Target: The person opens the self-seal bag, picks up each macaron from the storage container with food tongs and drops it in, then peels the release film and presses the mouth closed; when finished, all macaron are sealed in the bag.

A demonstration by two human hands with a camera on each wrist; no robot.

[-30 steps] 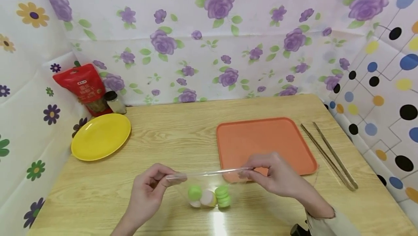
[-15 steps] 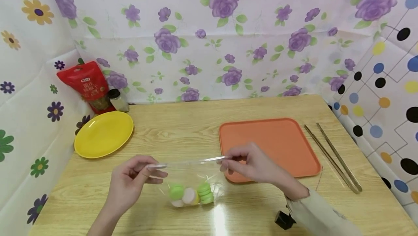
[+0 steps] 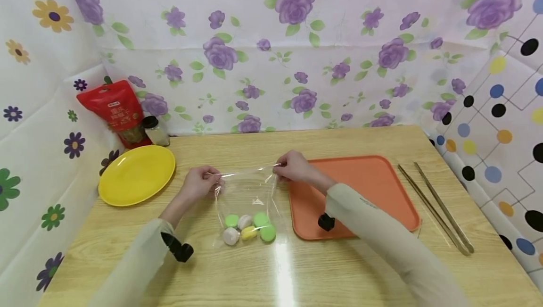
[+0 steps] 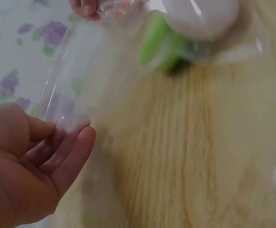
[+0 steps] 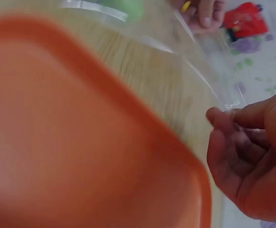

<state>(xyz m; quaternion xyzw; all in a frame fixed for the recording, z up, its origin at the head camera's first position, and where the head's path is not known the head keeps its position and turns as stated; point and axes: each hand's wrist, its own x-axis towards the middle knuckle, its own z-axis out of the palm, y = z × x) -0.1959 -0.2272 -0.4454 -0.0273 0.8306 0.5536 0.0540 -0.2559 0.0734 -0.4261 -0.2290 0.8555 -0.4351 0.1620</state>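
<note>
A clear plastic bag (image 3: 246, 196) is stretched between both hands over the wooden table. Inside its near end lie several macarons (image 3: 248, 233), green, pale and yellow, spread side by side. My left hand (image 3: 200, 182) pinches the bag's far left corner between thumb and fingers, as the left wrist view also shows. At the far right corner my right hand (image 3: 293, 166) pinches the film, close to the left edge of the orange tray (image 3: 356, 194). In the right wrist view that tray's rim (image 5: 128, 90) passes just beside the right hand (image 5: 252, 152).
A yellow plate (image 3: 136, 175) lies at the left, in front of a red pouch (image 3: 116, 113) and a black-lidded jar (image 3: 156, 131). Metal tongs (image 3: 437, 208) rest right of the tray. Patterned cloth (image 3: 259, 85) walls in the table's back and sides.
Both hands have moved away from me, toward the table's back, still pinching the bag. The bag now stretches out flatter, and the macarons have spread from a bunched row.
</note>
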